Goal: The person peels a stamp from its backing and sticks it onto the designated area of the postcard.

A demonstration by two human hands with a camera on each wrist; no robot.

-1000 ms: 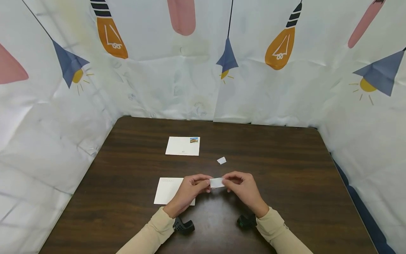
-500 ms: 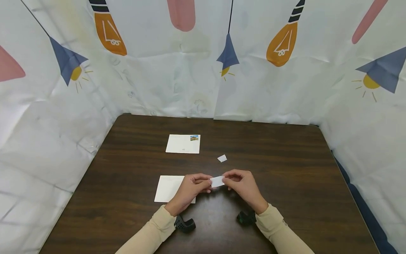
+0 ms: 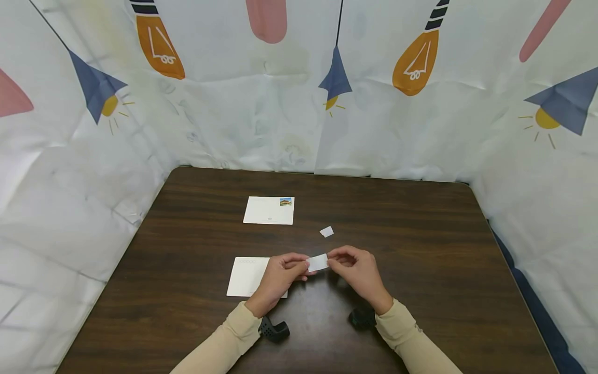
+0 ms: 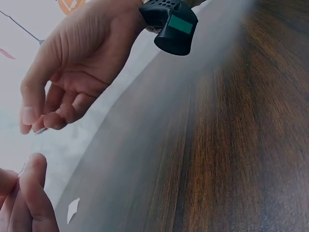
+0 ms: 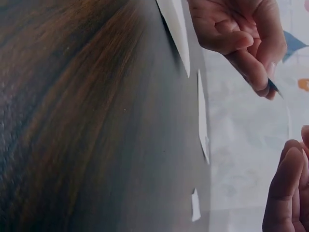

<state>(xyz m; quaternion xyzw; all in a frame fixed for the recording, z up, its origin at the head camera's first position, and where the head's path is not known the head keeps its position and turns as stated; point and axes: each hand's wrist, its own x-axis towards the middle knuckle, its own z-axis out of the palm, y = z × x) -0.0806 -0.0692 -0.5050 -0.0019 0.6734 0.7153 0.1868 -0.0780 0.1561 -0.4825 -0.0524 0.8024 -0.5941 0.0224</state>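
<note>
Both hands meet over the middle of the table at a small white paper slip [image 3: 317,263], about the size of a stamp. My left hand [image 3: 279,278] pinches its left end between thumb and fingers. At the right end, the thumb and fingertips of my right hand [image 3: 358,272] pinch the edge. Seen from the right wrist, the slip [image 5: 275,88] is edge-on and dark at the left fingertips. A cream card [image 3: 246,275] lies partly hidden under the left hand and wrist.
A white postcard [image 3: 263,212] with a colourful stamp [image 3: 285,201] lies farther back on the dark wooden table [image 3: 397,218]. Beyond the hands is a small white paper scrap [image 3: 326,232]. Patterned white cloth [image 3: 261,114] hangs behind and along both sides.
The slip has shifted slightly left and tilted, its right end higher. The right fingertips now sit closer to its edge, showing more of its face. The head view has shifted a little.
</note>
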